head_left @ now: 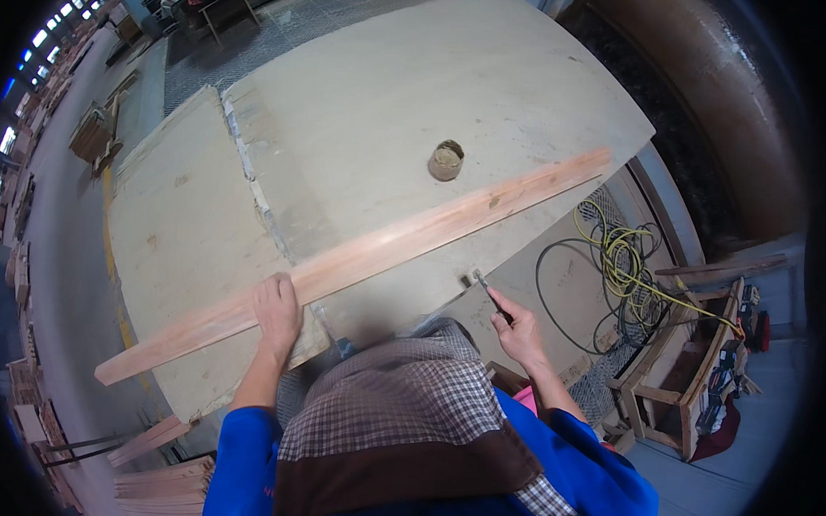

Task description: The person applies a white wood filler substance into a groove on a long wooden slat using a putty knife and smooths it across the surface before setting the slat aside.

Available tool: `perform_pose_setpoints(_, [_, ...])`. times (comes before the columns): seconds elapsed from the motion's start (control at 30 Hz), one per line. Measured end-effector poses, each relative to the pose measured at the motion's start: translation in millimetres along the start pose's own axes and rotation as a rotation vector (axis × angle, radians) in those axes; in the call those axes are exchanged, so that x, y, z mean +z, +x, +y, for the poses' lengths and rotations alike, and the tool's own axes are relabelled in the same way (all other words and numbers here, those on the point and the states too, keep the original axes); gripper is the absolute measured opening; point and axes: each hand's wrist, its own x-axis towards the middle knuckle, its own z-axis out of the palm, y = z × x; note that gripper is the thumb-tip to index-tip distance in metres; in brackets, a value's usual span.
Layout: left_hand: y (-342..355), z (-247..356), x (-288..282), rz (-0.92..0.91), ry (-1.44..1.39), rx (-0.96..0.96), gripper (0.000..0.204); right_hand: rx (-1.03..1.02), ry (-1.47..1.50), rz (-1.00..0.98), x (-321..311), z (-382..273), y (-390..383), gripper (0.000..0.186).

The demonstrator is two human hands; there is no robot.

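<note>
A long reddish wooden plank (405, 232) lies slantwise across a large pale board tabletop (363, 120), its left end jutting past the table's edge. My left hand (277, 308) grips the plank left of its middle, fingers bent over its top. My right hand (519, 334) is closed round the dark handle of a small hand tool (495, 299). The tool's short head points up and left, close to the near table edge and apart from the plank; its exact kind is too small to make out. Beyond the plank stands a round, open brown pot (446, 161).
A seam (244, 157) with torn edges crosses the tabletop. Yellow and black cables (626, 265) lie coiled on the floor at right, beside a wooden rack (677, 385) with power tools. Stacked timber strips (164, 490) sit at lower left.
</note>
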Motion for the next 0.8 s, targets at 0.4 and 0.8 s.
perform_pose_setpoints(0.4, [-34.1, 22.4, 1.5, -0.057, 0.116, -0.038, 0.044, -0.082, -0.093, -0.044, 14.0, -14.2, -13.8, 0.048])
perform_pose_setpoints(0.8, [-15.0, 9.1, -18.1, -0.057, -0.258, -0.080, 0.046, -0.317, -0.628, 0.077, -4.7, -58.0, 56.4, 0.049])
